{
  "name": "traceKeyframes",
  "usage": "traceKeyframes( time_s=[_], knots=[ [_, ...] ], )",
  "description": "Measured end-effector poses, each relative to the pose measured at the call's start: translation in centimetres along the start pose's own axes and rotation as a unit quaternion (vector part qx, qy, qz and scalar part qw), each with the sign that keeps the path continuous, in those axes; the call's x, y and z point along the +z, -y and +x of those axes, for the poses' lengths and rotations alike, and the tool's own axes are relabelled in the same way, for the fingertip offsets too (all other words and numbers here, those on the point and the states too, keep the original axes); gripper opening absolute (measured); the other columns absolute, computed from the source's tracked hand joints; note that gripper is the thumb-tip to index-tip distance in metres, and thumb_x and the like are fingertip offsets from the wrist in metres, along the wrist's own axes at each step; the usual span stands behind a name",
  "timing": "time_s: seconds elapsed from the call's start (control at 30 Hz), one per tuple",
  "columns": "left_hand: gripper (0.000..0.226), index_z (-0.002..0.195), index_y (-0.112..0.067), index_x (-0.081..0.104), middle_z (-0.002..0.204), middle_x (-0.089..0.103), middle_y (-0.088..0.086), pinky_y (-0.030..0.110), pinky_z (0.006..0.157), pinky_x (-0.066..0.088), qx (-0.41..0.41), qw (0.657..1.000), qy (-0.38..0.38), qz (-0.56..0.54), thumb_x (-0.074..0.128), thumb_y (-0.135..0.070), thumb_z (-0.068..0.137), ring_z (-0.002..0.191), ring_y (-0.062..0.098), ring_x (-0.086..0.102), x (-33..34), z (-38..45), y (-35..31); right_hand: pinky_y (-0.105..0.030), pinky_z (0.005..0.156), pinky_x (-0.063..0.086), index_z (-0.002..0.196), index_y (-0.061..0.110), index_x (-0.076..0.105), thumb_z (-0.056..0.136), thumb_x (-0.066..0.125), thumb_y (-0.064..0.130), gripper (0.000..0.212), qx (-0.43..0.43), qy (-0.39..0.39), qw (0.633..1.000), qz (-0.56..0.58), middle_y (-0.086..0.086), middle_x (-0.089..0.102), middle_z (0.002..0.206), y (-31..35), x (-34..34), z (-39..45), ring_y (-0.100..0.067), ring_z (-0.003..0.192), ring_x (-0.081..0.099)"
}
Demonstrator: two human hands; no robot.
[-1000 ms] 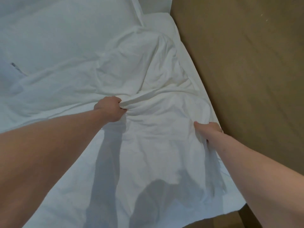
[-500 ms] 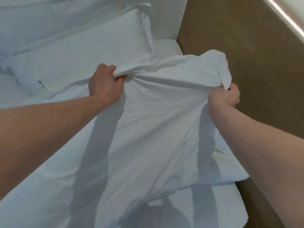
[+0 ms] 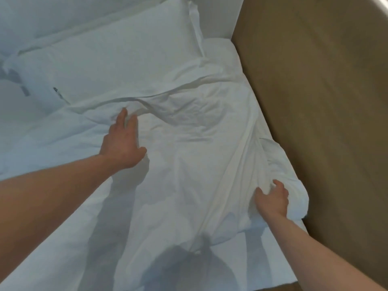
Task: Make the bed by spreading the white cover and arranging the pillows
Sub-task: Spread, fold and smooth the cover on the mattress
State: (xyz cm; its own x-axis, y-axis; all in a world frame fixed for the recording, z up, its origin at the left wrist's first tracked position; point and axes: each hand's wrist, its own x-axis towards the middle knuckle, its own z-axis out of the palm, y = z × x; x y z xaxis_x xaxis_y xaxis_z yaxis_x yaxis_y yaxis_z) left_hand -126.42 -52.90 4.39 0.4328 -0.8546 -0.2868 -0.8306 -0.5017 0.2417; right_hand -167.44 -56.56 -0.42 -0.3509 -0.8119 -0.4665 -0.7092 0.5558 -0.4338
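Two hands [image 3: 122, 141], one cover [image 3: 189, 156], one pillow [image 3: 109, 59].

Two bare forearms, no sleeves

Left hand [image 3: 122, 141] and right hand [image 3: 271, 199] wear no gloves, rings or watch.

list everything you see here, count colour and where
rumpled white fabric cover: one, white, spread over the bed's middle and right side, bunched near the right edge
plump white pillow: one, white, at the head of the bed, upper left
smooth white under-sheet: one, white, left part of the bed
brown carpeted floor: one, brown, right of the bed
left hand: one, fingers extended, lying on the cover near its top fold
right hand: one, fingers curled into the bunched cover at the right edge
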Motion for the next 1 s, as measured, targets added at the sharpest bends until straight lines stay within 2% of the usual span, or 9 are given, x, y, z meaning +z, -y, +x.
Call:
traceKeyframes(
  time_s=[0.1,0.23,0.43,0.53,0.67,0.83,0.87,0.93,1.0],
  knots=[
    [0.09,0.152,-0.016,0.03,0.161,0.015,0.009,0.057,0.106,0.043,0.009,0.998,-0.059,-0.025,0.079,-0.03,0.078,0.137,0.042,0.038,-0.4,0.5,-0.5,-0.057,0.11,0.039,0.154,0.013,0.027,0.09,0.067,0.043,0.08,0.181,-0.067,0.98,0.05,-0.018,0.034,0.153,-3.1,-0.1,1.2,-0.044,0.136,0.039],
    [0.077,0.142,-0.013,0.038,0.152,0.024,0.008,0.054,0.097,0.049,-0.011,0.988,-0.128,-0.087,0.077,-0.03,0.078,0.119,0.041,0.055,-2.1,2.9,-3.6,-0.057,0.107,0.043,0.15,0.016,0.027,0.076,0.071,0.065,0.098,0.373,-0.068,0.886,0.265,-0.014,0.043,0.145,-5.1,0.0,2.9,-0.039,0.128,0.047],
    [0.078,0.14,-0.019,0.046,0.145,0.044,0.009,0.049,0.105,0.033,0.059,0.985,-0.156,0.053,0.075,-0.05,0.074,0.131,0.036,0.04,-3.0,7.7,-10.7,-0.048,0.104,0.048,0.142,0.018,0.044,0.067,0.083,0.064,0.097,0.343,0.028,0.848,0.403,-0.008,0.058,0.135,-6.7,1.7,4.2,-0.033,0.116,0.058],
    [0.09,0.15,-0.027,0.037,0.152,0.044,0.005,0.048,0.109,0.028,0.053,0.993,-0.078,0.067,0.074,-0.063,0.076,0.137,0.034,0.039,-2.1,9.5,-13.5,-0.048,0.109,0.042,0.153,0.01,0.033,0.078,0.083,0.044,0.096,0.337,-0.057,0.863,0.371,-0.011,0.047,0.149,-8.3,1.5,3.4,-0.036,0.128,0.051],
    [0.098,0.153,-0.025,0.029,0.146,0.051,0.011,0.048,0.109,0.03,0.008,0.997,-0.021,0.075,0.071,-0.069,0.077,0.132,0.038,0.049,-1.0,9.9,-14.9,-0.049,0.117,0.034,0.153,0.004,0.034,0.088,0.073,0.046,0.087,0.333,-0.168,0.878,0.299,-0.018,0.044,0.152,-12.0,0.8,-0.2,-0.039,0.137,0.044],
    [0.085,0.152,-0.02,0.03,0.13,0.061,0.016,0.042,0.097,0.043,0.042,0.994,0.03,0.096,0.072,-0.052,0.085,0.121,0.038,0.059,0.1,9.3,-16.0,-0.054,0.113,0.036,0.154,0.008,0.025,0.082,0.074,0.056,0.099,0.411,-0.121,0.879,0.211,-0.02,0.036,0.153,-13.6,-0.5,-1.5,-0.044,0.137,0.04],
    [0.079,0.151,-0.019,0.033,0.13,0.061,0.016,0.042,0.097,0.044,0.045,0.992,0.035,0.109,0.071,-0.048,0.087,0.121,0.039,0.059,0.3,9.3,-16.1,-0.056,0.11,0.039,0.152,0.012,0.029,0.08,0.077,0.055,0.097,0.381,-0.153,0.896,0.17,-0.019,0.038,0.151,-13.2,-0.8,-1.6,-0.044,0.135,0.042],
    [0.06,0.142,-0.019,0.047,0.129,0.062,0.015,0.042,0.093,0.045,0.046,0.99,0.04,0.127,0.067,-0.042,0.09,0.119,0.038,0.06,0.5,9.8,-16.2,-0.059,0.106,0.043,0.146,0.019,0.037,0.078,0.079,0.055,0.088,0.207,-0.208,0.952,0.088,-0.013,0.045,0.146,-12.0,-0.9,-2.2,-0.04,0.131,0.047],
    [0.036,0.121,-0.017,0.065,0.114,0.067,0.013,0.038,0.081,0.047,0.039,0.989,0.035,0.136,0.063,-0.032,0.089,0.106,0.037,0.064,0.8,10.1,-16.1,-0.055,0.106,0.044,0.145,0.023,0.041,0.079,0.076,0.058,0.082,0.051,-0.138,0.988,0.046,-0.006,0.048,0.143,-11.2,-0.4,-2.1,-0.033,0.129,0.049]
  ],
)
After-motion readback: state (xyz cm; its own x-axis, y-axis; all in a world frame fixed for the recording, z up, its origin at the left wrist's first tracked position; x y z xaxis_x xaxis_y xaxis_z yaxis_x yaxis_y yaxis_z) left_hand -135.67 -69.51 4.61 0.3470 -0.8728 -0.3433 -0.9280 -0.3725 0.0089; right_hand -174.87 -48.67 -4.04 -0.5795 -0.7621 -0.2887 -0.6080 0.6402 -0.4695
